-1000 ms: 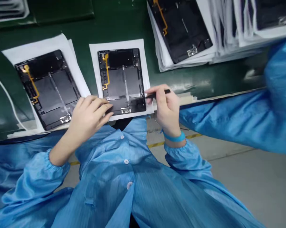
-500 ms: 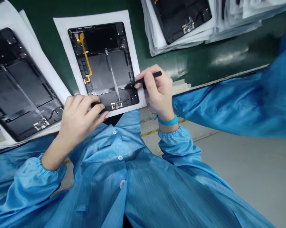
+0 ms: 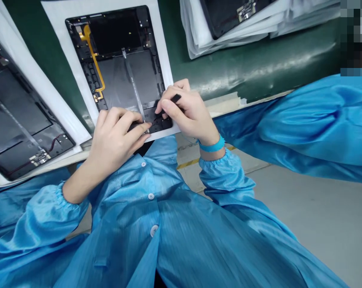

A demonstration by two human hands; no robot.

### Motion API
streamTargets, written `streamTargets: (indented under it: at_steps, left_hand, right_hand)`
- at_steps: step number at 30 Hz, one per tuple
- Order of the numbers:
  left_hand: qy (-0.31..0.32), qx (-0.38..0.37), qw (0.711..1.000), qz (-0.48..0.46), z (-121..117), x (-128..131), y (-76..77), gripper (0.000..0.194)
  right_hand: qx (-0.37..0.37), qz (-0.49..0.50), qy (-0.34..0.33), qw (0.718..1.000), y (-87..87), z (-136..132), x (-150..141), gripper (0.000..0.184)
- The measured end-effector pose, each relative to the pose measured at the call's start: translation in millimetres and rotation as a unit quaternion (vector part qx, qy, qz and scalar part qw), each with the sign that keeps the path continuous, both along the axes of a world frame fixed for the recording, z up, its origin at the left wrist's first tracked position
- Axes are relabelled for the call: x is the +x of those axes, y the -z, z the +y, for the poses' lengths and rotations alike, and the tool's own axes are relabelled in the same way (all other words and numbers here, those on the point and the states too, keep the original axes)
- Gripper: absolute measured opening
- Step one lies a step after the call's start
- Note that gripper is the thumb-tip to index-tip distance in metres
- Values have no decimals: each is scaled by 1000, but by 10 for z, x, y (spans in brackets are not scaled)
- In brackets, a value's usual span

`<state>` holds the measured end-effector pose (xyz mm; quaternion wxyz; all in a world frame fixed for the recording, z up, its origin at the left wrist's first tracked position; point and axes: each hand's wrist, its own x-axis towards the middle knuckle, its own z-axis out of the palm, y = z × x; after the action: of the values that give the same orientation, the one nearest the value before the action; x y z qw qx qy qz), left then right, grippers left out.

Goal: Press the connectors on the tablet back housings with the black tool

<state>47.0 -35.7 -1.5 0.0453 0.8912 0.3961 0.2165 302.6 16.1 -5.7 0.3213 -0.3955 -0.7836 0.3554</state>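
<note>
two tablet housings (image 3: pixel 117 76) on white sheets (image 3: pixel 53 40), stack (image 3: pixel 229 40) beyond

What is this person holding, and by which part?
The right hand pinches a slim black tool by its shaft, between thumb and fingers. The left hand lies on the lower edge of a tablet frame, apparently not gripping it.

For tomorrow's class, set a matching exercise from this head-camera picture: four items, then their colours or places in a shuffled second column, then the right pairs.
Items:
1. flex cable
2. wristband
3. slim tool
4. stacked tablet panels

Colours or places:
A. on white sheets, upper right
B. blue
C. amber
D. pinched in the right hand

Right pairs: 1-C, 2-B, 3-D, 4-A.
</note>
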Motion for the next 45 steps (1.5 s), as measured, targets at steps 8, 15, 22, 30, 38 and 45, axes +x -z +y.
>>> streamTargets:
  at_steps: [8, 15, 22, 30, 38, 45]
  left_hand:
    - [28, 8, 999, 17, 20, -34, -50, 21]
    - [85, 124, 987, 56, 118, -47, -52, 16]
    - [89, 96, 991, 43, 87, -81, 28, 31]
    - [110, -10, 993, 30, 184, -180, -27, 29]
    - [118, -138, 983, 25, 306, -235, -132, 30]
    - [145, -99, 981, 76, 366, -261, -152, 27]
  right_hand:
    - [78, 70, 93, 990, 140, -28, 77, 48]
    - [73, 17, 57, 996, 120, -76, 123, 49]
    - [76, -5, 37, 996, 183, -22, 198, 49]
    - [99, 79, 64, 990, 184, -295, -18, 37]
    - [57, 68, 40, 995, 248, -322, -98, 45]
    - [45, 38, 50, 997, 227, -320, -120, 51]
